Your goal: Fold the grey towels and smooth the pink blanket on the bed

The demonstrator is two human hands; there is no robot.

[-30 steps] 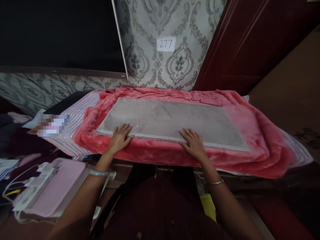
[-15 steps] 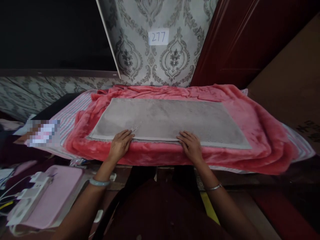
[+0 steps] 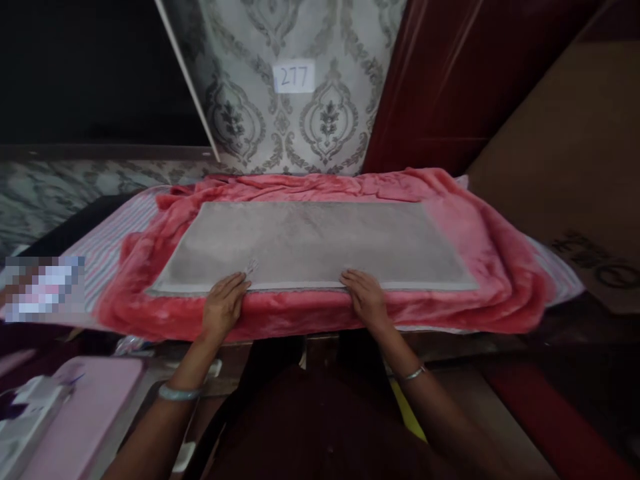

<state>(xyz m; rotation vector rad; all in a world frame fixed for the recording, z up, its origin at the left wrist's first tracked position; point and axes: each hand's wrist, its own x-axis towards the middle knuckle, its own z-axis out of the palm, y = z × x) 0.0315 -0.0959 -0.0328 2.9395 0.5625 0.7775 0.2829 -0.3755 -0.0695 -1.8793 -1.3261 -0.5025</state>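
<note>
A grey folded cloth [image 3: 310,243] with a pale near border lies flat as a long strip on a pink plush blanket [image 3: 300,317]. A small emblem shows near its left front part. My left hand [image 3: 225,303] rests at the cloth's front edge, left of the middle, fingers stretched out over the border. My right hand [image 3: 367,298] rests on the same edge farther right, its fingers also laid out flat on the cloth. Both thumbs lie close to the edge and are partly hidden. Bracelets circle both wrists.
A striped sheet [image 3: 117,230] shows beneath the blanket. A dark screen [image 3: 100,73] stands at the back left, a brown cardboard box [image 3: 565,187] at the right. A paper marked 277 [image 3: 294,76] is on the wall. Lower left are a pink board [image 3: 95,407] and white power strip [image 3: 25,417].
The view has turned a little to the right, so everything sits farther left. My hands remain at the cloth's front edge, which now looks straighter and more even towards its right end.
</note>
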